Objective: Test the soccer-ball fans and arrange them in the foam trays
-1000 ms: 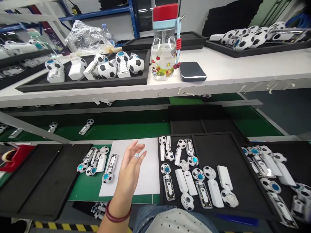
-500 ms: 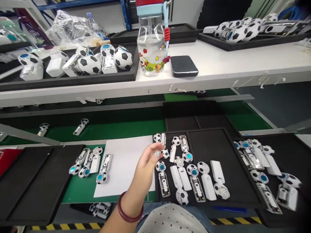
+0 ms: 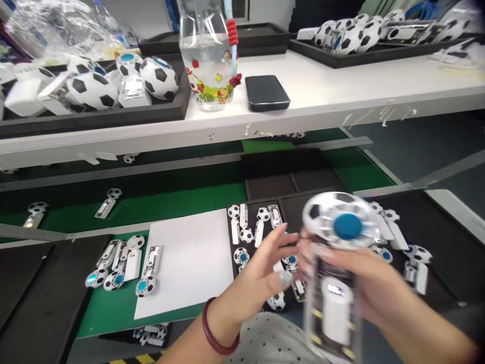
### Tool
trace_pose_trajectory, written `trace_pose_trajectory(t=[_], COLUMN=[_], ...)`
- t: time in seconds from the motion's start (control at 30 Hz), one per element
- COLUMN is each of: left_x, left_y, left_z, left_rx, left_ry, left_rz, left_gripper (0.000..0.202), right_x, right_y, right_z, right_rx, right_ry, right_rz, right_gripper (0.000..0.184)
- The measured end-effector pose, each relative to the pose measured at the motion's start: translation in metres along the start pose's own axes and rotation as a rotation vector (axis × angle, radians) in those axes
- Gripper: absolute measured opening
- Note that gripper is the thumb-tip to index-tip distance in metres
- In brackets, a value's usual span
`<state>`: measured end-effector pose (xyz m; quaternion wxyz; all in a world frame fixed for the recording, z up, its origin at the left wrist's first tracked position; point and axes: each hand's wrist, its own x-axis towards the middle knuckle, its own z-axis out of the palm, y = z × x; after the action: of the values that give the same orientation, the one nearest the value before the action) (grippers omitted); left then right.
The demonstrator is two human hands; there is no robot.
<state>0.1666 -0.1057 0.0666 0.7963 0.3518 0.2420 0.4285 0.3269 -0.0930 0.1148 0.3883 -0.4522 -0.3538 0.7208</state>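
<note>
My right hand [image 3: 369, 283] grips a football-patterned fan part [image 3: 335, 263] close to the camera; its clear handle shows a white cell, its round head a blue centre, all smeared by motion. My left hand [image 3: 265, 265], ring and red bracelet on it, hovers open just left of that part, fingers spread toward it. Both hands are above a black tray [image 3: 303, 202] that holds several fan halves.
A white sheet [image 3: 185, 260] lies on the green mat beside loose fan parts [image 3: 121, 263]. A second parts tray [image 3: 447, 247] sits at the right. The upper shelf carries a water bottle [image 3: 208, 60], a dark phone [image 3: 266, 92] and trays of football fans [image 3: 94, 86].
My right hand has come into view holding a fan part. My left hand has moved right from the white sheet to over the tray. The view has shifted right and down.
</note>
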Motion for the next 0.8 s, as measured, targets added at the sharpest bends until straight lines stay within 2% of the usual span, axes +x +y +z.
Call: trace_pose_trajectory(t=[0.07, 0.13, 0.23, 0.33, 0.43, 0.53, 0.63, 0.67, 0.7, 0.8], left_x=[0.003, 0.004, 0.004, 0.004, 0.002, 0.001, 0.010, 0.017, 0.027, 0.075], left_y=[-0.001, 0.000, 0.002, 0.001, -0.004, -0.009, -0.020, -0.025, -0.032, -0.057], left_z=[0.008, 0.012, 0.010, 0.006, 0.005, 0.004, -0.012, -0.022, -0.035, -0.083], left_rx=[-0.068, -0.060, -0.015, 0.042, 0.132, 0.137, 0.152, 0.269, 0.456, 1.126], left_ry=[-0.082, -0.068, -0.039, -0.009, -0.015, -0.010, -0.068, -0.042, 0.033, 0.385], left_rz=[-0.047, -0.085, -0.136, -0.104, -0.079, -0.116, -0.096, -0.082, -0.079, -0.147], left_gripper=[0.087, 0.092, 0.090, 0.092, 0.094, 0.091, 0.086, 0.080, 0.072, 0.051], right_x=[0.010, 0.021, 0.029, 0.031, 0.031, 0.032, 0.037, 0.041, 0.045, 0.060], right_y=[0.003, 0.005, 0.008, 0.012, 0.015, 0.017, 0.021, 0.024, 0.029, 0.053], right_z=[0.007, 0.013, 0.014, 0.011, 0.010, 0.011, -0.001, -0.010, -0.022, -0.065], right_rx=[0.149, 0.252, 0.260, 0.276, 0.285, 0.288, 0.311, 0.331, 0.353, 0.378], right_ry=[-0.030, -0.047, -0.106, -0.121, -0.087, -0.047, 0.014, 0.065, 0.135, 0.387], right_rz=[0.056, 0.083, 0.086, 0.072, 0.086, 0.117, 0.134, 0.126, 0.116, 0.119], right_gripper=[0.021, 0.021, 0.019, 0.018, 0.019, 0.022, 0.030, 0.035, 0.040, 0.042])
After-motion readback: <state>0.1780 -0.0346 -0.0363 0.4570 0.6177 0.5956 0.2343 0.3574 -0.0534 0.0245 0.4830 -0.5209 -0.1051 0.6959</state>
